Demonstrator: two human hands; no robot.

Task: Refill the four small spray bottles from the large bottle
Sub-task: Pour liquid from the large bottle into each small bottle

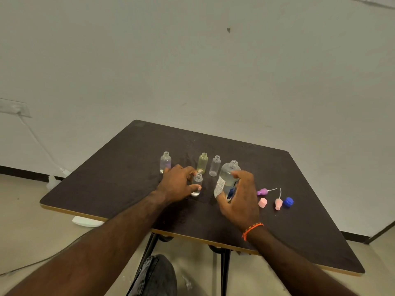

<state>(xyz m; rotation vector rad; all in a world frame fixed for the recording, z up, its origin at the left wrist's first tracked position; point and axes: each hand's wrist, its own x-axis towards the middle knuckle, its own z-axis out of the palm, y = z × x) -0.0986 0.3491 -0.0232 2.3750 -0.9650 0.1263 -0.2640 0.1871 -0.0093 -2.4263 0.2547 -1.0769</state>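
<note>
Clear plastic everywhere: left hand grips a small spray bottle near the worktop centre, right hand wraps the uncapped large bottle beside it. I read this as pre-pour. Next: lift, tilt slowly, align necks. Three more small bottles stand behind.

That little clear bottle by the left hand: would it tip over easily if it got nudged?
Probably. The small clear bottle stands tall and narrow, holding only a little liquid at its base, so it is likely light. Its neck is uncapped, so tipping could spill that. The left hand holding it should steady it.
</note>
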